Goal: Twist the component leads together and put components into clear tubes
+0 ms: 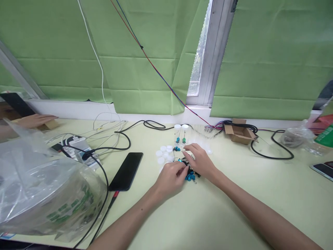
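Observation:
My left hand (172,174) is closed, its thumb and fingertips pinched together over a small pile of blue beaded pieces with black parts (190,176). What sits in the pinch is too small to make out. My right hand (201,160) curls in from the other side, fingers bent around a small pale, shiny object (190,155). Another blue beaded piece (177,148) lies just beyond the fingers. White round caps (161,160) are grouped left of the hands. Behind stand two clear vials, one with blue contents (178,139), one with green (184,140).
A black phone (127,172) and a bulky plastic bag (59,194) occupy the left side, with cables and a power strip (78,146). An open cardboard box (240,133) stands at the back right. Another person's hand (36,121) shows far left; another phone (322,171) lies far right.

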Demonstrator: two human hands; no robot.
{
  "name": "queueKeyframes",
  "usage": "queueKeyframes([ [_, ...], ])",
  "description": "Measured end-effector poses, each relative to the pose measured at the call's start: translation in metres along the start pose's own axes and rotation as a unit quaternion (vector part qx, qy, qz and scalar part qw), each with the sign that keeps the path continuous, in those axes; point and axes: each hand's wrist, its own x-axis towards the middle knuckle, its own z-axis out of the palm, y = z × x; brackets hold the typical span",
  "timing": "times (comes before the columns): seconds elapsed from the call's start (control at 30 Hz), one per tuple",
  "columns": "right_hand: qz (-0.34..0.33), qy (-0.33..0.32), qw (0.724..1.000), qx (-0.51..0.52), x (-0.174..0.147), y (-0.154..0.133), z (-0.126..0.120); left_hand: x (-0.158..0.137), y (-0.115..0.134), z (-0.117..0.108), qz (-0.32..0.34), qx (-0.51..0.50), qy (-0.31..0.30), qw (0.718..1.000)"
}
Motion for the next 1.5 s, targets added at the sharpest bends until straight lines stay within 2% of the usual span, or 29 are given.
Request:
queueKeyframes([
  [0.2, 0.018, 0.041, 0.998, -0.043, -0.023, 0.024, 0.002, 0.002, 0.0, -0.001, -0.011, 0.018, -0.007, 1.0],
  [0.37, 0.026, 0.043, 0.997, -0.057, -0.027, 0.025, 0.008, 0.003, -0.002, -0.003, -0.012, 0.027, 0.004, 1.0],
  [0.67, 0.061, 0.044, 0.997, -0.02, -0.028, 0.028, 0.011, 0.006, -0.008, -0.004, -0.039, 0.046, 0.015, 0.998],
  [0.93, 0.014, 0.034, 0.999, -0.008, -0.028, 0.019, 0.004, 0.006, -0.012, -0.002, -0.039, 0.041, 0.023, 0.998],
  [1.17, -0.046, -0.026, 0.998, -0.023, -0.03, 0.012, 0.005, 0.008, -0.016, -0.004, -0.048, 0.044, 0.038, 0.997],
  [1.5, -0.031, -0.078, 0.996, -0.033, -0.03, 0.012, 0.005, 0.008, -0.015, -0.004, -0.051, 0.048, 0.034, 0.997],
])
